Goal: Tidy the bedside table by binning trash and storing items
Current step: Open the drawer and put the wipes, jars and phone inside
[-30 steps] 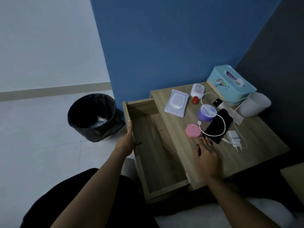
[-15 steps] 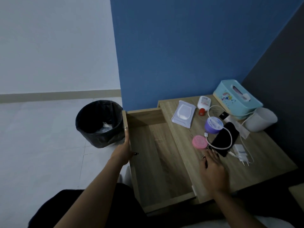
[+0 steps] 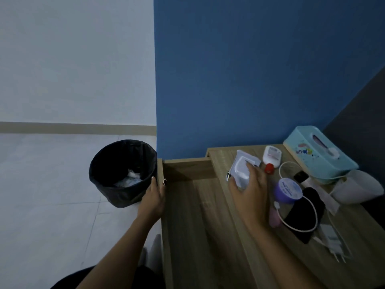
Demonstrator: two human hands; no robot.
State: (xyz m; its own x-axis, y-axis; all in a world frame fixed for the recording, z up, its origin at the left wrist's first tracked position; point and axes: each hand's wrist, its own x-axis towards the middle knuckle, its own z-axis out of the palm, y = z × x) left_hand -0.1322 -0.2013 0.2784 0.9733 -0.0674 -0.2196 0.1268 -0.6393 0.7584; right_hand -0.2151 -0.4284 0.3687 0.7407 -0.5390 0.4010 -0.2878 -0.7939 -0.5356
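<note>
Wet wipes pack [image 3: 242, 171]: right hand [image 3: 253, 191] grips its near end, fingers curled round it. The pack is tilted over the back-left of the bedside table [image 3: 366, 263] top. Left hand [image 3: 153, 198] grips the open drawer [image 3: 198, 226] wall, thumb inside. Black bin [image 3: 116, 195] on the floor just beside the drawer, crumpled trash inside.
</note>
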